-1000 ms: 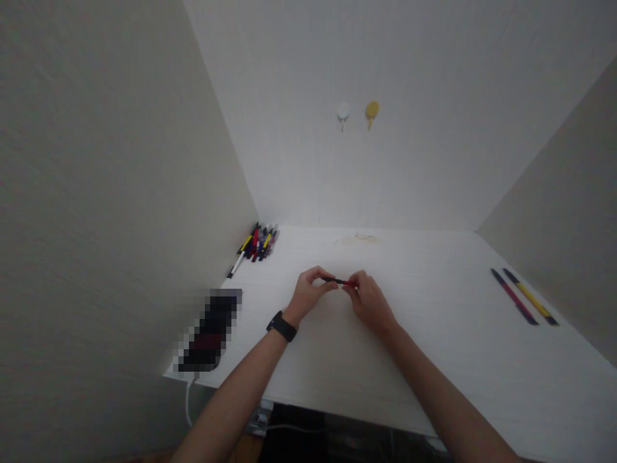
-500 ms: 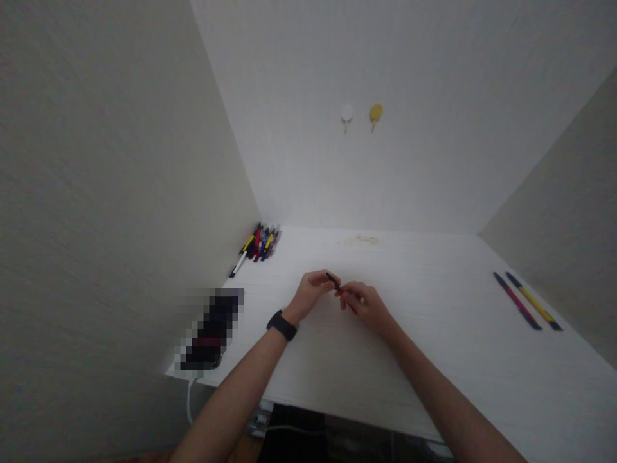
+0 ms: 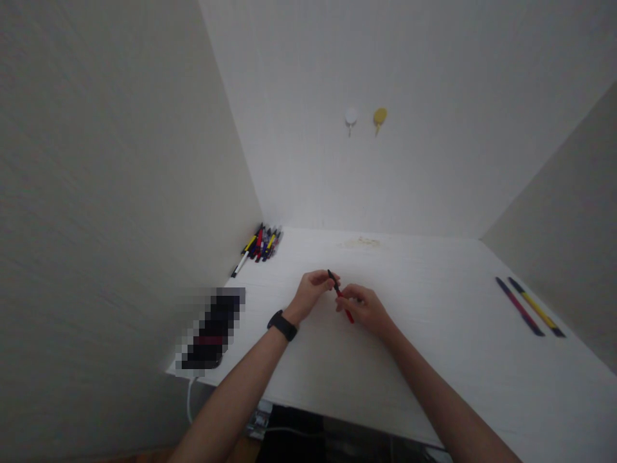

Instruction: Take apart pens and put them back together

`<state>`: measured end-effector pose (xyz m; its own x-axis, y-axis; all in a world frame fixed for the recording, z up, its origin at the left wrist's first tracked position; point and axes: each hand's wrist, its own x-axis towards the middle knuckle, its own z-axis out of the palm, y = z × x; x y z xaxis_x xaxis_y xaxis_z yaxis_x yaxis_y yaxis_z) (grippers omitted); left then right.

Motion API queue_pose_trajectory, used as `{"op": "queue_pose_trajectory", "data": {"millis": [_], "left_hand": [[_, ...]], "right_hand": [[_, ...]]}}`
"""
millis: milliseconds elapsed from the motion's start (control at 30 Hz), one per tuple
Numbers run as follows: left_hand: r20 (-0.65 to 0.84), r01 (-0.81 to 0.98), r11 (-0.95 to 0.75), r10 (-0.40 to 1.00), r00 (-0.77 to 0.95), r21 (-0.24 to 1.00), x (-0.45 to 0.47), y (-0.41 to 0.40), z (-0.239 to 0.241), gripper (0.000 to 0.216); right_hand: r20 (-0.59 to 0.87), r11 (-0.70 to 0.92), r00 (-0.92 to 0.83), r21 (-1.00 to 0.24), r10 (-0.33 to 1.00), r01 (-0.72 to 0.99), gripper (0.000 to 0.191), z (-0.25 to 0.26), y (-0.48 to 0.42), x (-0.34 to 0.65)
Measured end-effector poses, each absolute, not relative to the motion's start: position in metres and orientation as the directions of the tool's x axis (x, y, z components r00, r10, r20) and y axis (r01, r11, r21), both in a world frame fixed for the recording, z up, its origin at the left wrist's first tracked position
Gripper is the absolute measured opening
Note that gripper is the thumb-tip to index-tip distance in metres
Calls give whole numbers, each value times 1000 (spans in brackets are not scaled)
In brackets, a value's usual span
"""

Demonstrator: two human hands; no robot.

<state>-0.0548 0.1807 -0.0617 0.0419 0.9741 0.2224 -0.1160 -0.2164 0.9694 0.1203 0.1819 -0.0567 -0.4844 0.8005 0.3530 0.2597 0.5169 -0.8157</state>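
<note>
A slim pen (image 3: 349, 315) with a red body and a black upper end is held between my two hands over the white table. My left hand (image 3: 313, 292), with a dark watch on its wrist, pinches the black end between thumb and fingers. On the red part, my right hand (image 3: 365, 306) closes its thumb and fingertips. The pen slants, black end up and to the left, red end down to the right. Whether the black end is a separate cap I cannot tell.
A heap of pens (image 3: 263, 243) lies in the far left corner, a white pen (image 3: 240, 263) beside it. Two long pens, one red and dark (image 3: 520, 307), one yellow and dark (image 3: 537, 307), lie at right. A blurred-out dark object (image 3: 212, 331) sits at the left edge. Hooks (image 3: 380, 116) are on the wall.
The fingers of my right hand have shifted on the pen, so more of its red body shows. My left hand has stayed nearly still. The view has tilted slightly.
</note>
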Motion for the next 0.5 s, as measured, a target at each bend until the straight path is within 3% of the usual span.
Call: {"op": "queue_pose_trajectory", "data": {"millis": [133, 300, 500], "left_hand": [[222, -93, -219, 974, 32, 971, -54, 181, -60, 37], [219, -89, -216, 975, 23, 972, -55, 184, -63, 36], [231, -85, -228, 973, 25, 970, -55, 182, -61, 31]], "right_hand": [[393, 599, -549, -756, 737, 263, 35, -60, 183, 120], [464, 633, -452, -682, 762, 367, 20, -63, 184, 120], [451, 657, -516, -675, 728, 337, 27, -59, 182, 121]]}}
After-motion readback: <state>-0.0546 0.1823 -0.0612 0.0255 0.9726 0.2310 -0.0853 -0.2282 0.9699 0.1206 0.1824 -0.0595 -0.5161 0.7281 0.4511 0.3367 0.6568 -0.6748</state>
